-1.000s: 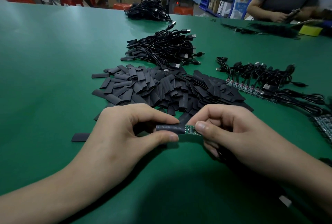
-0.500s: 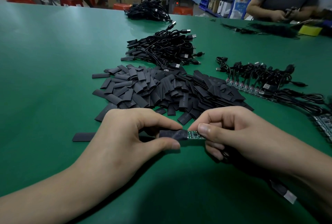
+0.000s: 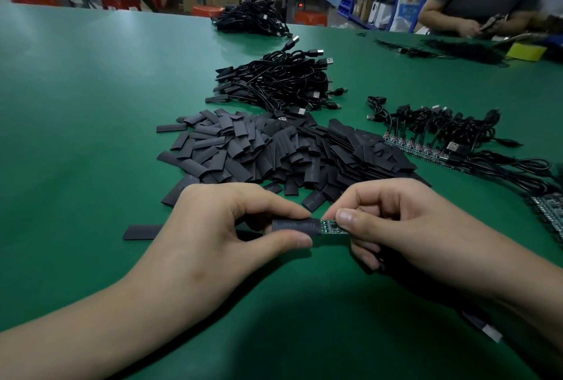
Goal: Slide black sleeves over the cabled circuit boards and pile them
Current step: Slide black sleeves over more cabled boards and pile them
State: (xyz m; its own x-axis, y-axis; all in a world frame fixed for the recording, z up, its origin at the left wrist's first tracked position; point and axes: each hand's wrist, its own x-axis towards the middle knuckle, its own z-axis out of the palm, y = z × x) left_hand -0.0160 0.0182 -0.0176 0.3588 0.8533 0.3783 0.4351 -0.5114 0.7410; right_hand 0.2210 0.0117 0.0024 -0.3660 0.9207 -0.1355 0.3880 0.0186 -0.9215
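Many loose sleeves (image 3: 274, 151) lie beyond left hand's (image 3: 219, 227) sleeve (image 3: 294, 226), right hand's (image 3: 396, 221) board (image 3: 330, 226).

Nothing can be read. Faint pale print runs along the black sleeve (image 3: 294, 225) pinched in the left hand (image 3: 219, 227) and on loose sleeves (image 3: 313, 170) at twelve o'clock from it, but it is too blurred to make out.

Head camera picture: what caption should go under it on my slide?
Left hand holds a black sleeve partly over a green board pinched by the right hand, near a sleeve pile.
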